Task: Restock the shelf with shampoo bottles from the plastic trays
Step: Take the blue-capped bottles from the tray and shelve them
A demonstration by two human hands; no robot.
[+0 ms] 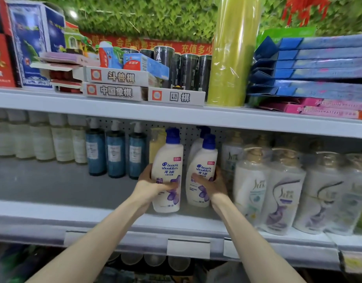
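My left hand (153, 186) gripped the first shampoo bottle (168, 170) low on its body, with the thumb laid across the front label and the other fingers (145, 172) curled round its far side. My right hand (213, 185) held the second shampoo bottle (202, 170) the same way, fingers wrapped round its right flank. Both bottles stood upright and just beside each other on the middle shelf (53, 209) near its front edge, though I could not tell whether their bases rested on it.

Each bottle was white, curved at the shoulder, with a deep blue cap, a purple flower low on the front and a small pink tag near the top. The labels read "head & shoulders" in blue, with 海飞丝 beneath. A third bottle of the same kind (197, 142) stood behind the second.

To the right stood Lux bottles (282, 193) with gold pumps, their name in script. To the left were blue pump bottles (116, 152), their labels too blurred to read. On the shelf above lay white game boxes (119, 77) marked 斗兽棋, 中国象棋 and 围棋, and black cans (164, 54) marked "deli".
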